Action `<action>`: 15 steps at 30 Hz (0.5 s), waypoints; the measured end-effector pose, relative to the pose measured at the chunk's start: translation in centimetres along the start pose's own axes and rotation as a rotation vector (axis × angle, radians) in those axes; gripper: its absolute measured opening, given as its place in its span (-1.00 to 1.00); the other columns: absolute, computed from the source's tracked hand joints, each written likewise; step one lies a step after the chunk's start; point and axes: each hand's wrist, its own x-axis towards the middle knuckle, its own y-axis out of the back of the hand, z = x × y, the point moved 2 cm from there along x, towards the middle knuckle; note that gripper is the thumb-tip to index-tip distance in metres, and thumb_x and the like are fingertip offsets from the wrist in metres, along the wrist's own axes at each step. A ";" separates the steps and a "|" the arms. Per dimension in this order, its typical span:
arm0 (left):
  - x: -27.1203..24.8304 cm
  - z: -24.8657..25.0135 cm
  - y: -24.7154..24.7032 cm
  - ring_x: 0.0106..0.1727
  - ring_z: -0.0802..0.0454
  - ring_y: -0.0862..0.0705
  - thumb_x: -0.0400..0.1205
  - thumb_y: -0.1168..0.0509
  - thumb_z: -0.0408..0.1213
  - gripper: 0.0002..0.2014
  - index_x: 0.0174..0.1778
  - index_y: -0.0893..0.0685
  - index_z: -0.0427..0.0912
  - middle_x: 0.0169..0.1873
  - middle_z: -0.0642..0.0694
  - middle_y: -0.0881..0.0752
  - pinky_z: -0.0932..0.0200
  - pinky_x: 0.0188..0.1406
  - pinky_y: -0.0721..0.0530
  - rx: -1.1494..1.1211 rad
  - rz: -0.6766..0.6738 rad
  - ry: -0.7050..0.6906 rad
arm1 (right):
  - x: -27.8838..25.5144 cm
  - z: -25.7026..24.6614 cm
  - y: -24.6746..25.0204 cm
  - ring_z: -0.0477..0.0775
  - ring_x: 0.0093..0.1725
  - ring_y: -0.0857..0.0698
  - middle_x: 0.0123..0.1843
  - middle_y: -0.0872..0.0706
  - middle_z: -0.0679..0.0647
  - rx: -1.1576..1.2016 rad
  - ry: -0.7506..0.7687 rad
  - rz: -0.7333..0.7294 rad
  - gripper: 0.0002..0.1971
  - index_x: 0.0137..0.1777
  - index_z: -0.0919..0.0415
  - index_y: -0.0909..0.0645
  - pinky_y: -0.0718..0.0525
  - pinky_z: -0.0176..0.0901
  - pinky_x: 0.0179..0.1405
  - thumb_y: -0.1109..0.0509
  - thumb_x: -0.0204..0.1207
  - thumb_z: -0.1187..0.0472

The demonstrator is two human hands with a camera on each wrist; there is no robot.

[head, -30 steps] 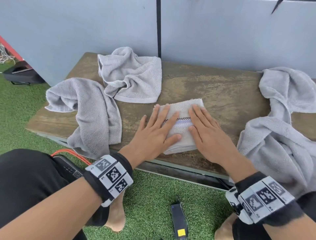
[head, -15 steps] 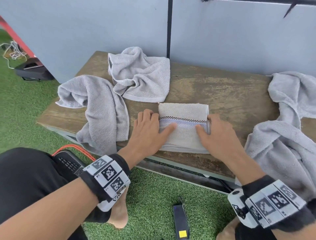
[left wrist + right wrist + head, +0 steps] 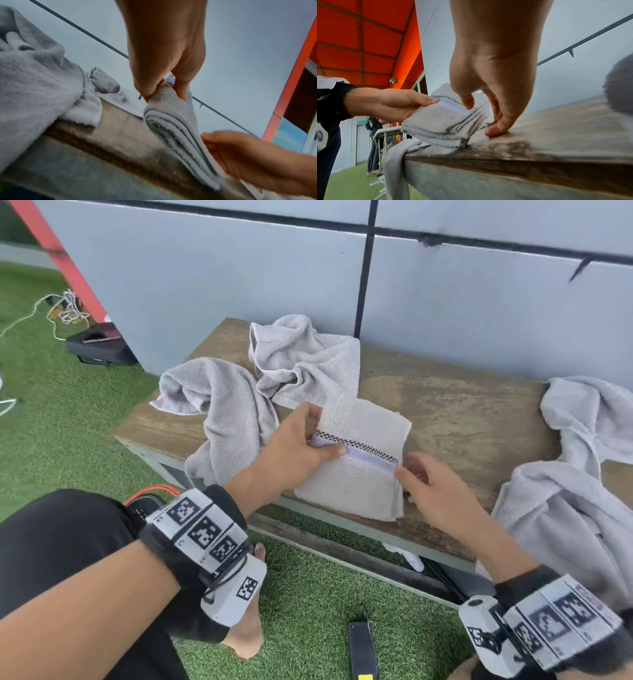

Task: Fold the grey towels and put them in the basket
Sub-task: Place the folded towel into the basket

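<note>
The folded towel (image 3: 356,474), pale with a checkered band and a lilac stripe, sat tilted at the worktop's near edge, its left side lifted. Two crumpled grey towels (image 3: 301,361) (image 3: 226,412) lay to its left, one draped over the edge; a larger grey heap (image 3: 565,494) lay at the right.

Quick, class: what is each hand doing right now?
Left hand: pinches the left edge of the folded towel, lifting it.
Right hand: fingers loosely curled at the towel's right edge, gripping nothing; fingertips touch the bench.
</note>
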 end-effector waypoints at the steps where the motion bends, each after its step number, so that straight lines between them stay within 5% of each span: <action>1: -0.3 0.6 0.7 0.09 0.08 -0.82 0.51 -0.58 -0.40 -0.53 0.28 -0.54 -0.22 0.05 -0.03 -0.85 0.04 0.19 -0.77 -0.021 -0.011 -0.008 | -0.3 -0.5 -0.2 -0.18 0.11 -0.72 0.21 -0.72 -0.24 0.035 -0.006 -0.044 -0.62 0.45 -0.04 -0.56 -0.73 -0.04 0.15 -0.24 0.72 -0.13; 4: -1.6 2.7 3.0 0.15 0.00 -0.82 0.53 -0.57 -0.38 -0.52 0.34 -0.59 -0.19 0.11 -0.05 -0.85 -0.16 0.26 -0.76 -0.034 -0.048 -0.058 | -1.6 -4.1 -1.1 -0.19 0.08 -0.80 0.07 -0.81 -0.34 0.373 -0.045 -0.204 -0.82 0.18 -0.20 -0.65 -0.72 -0.31 -0.01 -0.26 0.71 -0.13; 7: -3.2 5.4 6.3 0.16 -0.03 -0.82 0.55 -0.54 -0.33 -0.60 0.31 -0.67 -0.17 0.11 -0.07 -0.84 -0.24 0.27 -0.73 0.036 -0.029 -0.129 | -1.6 -7.9 -2.5 0.11 0.24 -0.80 0.19 -0.85 -0.04 0.593 0.030 -0.246 -0.62 0.30 0.08 -0.69 -0.71 0.23 0.29 -0.41 0.57 -0.08; 9: -4.5 7.4 9.3 0.16 -0.02 -0.81 0.56 -0.51 -0.25 -0.64 0.28 -0.69 -0.15 0.11 -0.07 -0.84 -0.26 0.25 -0.73 0.117 0.016 -0.179 | -1.3 -10.9 -3.5 0.16 0.26 -0.78 0.26 -0.81 -0.02 0.621 0.126 -0.217 -0.61 0.35 0.04 -0.66 -0.67 0.39 0.32 -0.46 0.58 -0.06; 15: -9.9 8.9 19.7 0.25 0.04 -0.77 0.72 -0.37 -0.24 -0.65 0.44 -0.59 -0.11 0.25 0.00 -0.79 -0.04 0.24 -0.76 0.089 0.213 -0.212 | -0.4 -22.6 -6.9 -0.24 0.37 -0.63 0.43 -0.63 -0.23 0.429 0.457 -0.205 -0.60 0.57 -0.11 -0.35 -0.66 -0.05 0.37 -0.24 0.77 -0.02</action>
